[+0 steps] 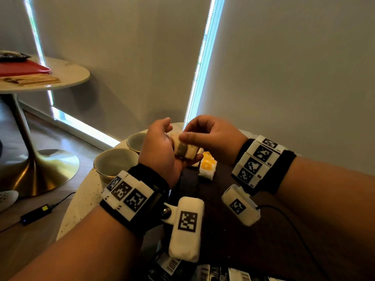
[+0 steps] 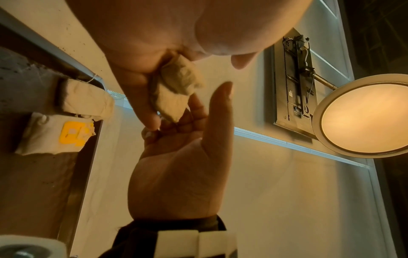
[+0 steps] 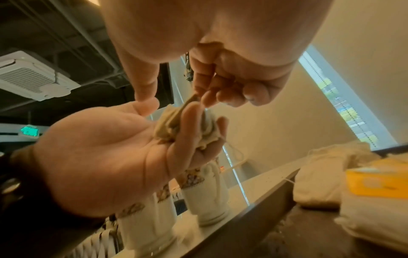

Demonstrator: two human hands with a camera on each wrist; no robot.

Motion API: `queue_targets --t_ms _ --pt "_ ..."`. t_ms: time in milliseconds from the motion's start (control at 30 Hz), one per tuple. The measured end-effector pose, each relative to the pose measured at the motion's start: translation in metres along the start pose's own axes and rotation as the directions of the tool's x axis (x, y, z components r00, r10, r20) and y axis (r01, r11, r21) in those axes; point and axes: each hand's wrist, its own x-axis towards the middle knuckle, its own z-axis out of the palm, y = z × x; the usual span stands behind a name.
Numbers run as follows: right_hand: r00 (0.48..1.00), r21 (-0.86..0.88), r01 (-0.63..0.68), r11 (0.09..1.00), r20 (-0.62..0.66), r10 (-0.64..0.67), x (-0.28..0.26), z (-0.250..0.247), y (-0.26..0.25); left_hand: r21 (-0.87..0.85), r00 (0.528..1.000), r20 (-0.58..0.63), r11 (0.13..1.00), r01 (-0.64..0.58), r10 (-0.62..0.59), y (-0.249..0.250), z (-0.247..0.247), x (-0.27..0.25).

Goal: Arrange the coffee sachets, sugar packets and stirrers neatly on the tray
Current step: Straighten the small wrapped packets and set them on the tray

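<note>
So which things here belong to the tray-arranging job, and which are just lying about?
Job:
- beige packets, held in the left hand, pinched by the right hand
- yellow-labelled packets on the dark tray
- barcoded sachets, near edge
- wooden stirrers, far table

Lying about:
- two cups
- red tray
- black adapter on the floor

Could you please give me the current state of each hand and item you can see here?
left hand: palm up, cradling the beige packets.
right hand: pinching the top beige packet.
beige packets: small bunch held above the tray.
yellow-labelled packets: lying on the tray.
tray: dark, flat on the round table.
two cups: upright beside the tray, look empty.
stirrers: lying on the far table.
</note>
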Motion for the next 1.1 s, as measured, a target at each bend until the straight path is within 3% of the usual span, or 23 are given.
queue_targets --t_ms 200,367,567,733,967,1100 --pt "1.0 -0.063 0.022 0.998 0.0 -0.022 -0.002 0.009 0.003 -0.013 1.0 -0.008 1.0 0.021 -0.021 0.001 -0.002 0.003" --pt "0.999 0.065 0.002 0.998 -0.045 0.001 -0.001 0.003 0.009 -0.071 0.999 0.04 0.997 -0.002 0.005 -0.001 -0.008 0.008" --pt "0.996 0.187 -0.008 0.982 -0.087 0.025 -0.003 0.002 0.011 0.082 0.998 -0.014 0.995 -0.06 0.062 -0.004 -0.006 0.009" --pt "0.994 0.228 -0.028 0.973 -0.097 0.052 -0.001 0.001 0.015 0.209 0.992 0.055 0.97 -0.125 0.116 -0.006 -0.007 0.006" --pt "0.989 0.343 -0.079 0.936 -0.088 0.116 0.001 -0.006 0.008 0.234 0.994 0.048 0.966 -0.11 0.101 -0.004 -0.005 0.003" --pt "0.99 0.281 -0.066 0.958 -0.103 0.099 0.002 -0.011 0.007 0.253 0.999 0.038 0.967 -0.026 0.017 -0.004 0.001 0.002"
